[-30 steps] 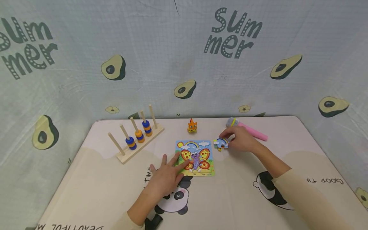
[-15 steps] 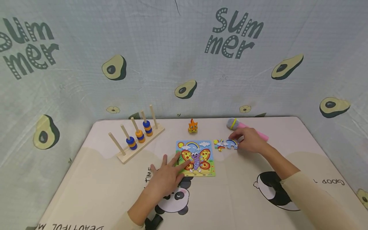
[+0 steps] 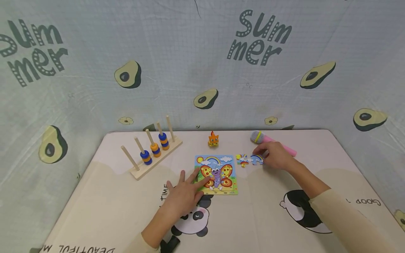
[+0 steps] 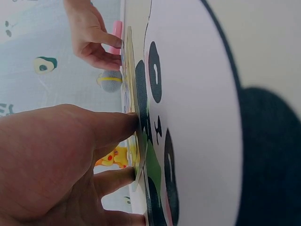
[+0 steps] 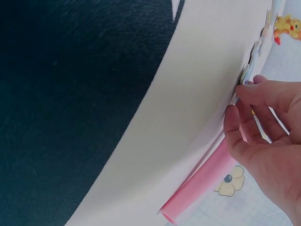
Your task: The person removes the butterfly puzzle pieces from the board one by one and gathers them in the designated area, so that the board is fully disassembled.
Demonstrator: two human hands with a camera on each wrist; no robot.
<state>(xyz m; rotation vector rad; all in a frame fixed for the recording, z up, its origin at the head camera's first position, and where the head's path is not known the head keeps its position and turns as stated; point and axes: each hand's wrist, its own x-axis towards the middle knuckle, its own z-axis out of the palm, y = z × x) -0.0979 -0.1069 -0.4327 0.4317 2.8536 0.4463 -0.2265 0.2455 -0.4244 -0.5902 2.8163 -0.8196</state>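
Rainbow piece (image 3: 257,157), shifted rightward, meets the right hand (image 3: 276,155), its pinch unclear, before a partly hidden microphone (image 3: 258,137); the left hand (image 3: 184,196) spreads fingers on a butterfly puzzle (image 3: 218,172).

Pale avocado-print backdrop (image 3: 164,42) behind whitish table (image 3: 110,203)

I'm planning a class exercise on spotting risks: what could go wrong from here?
The right hand, holding the flat blue rainbow puzzle piece, might bump the multicoloured puzzle piece beside it. It could nudge the pink, grey-headed toy microphone behind. The left hand, touching the square butterfly puzzle, might slide it.
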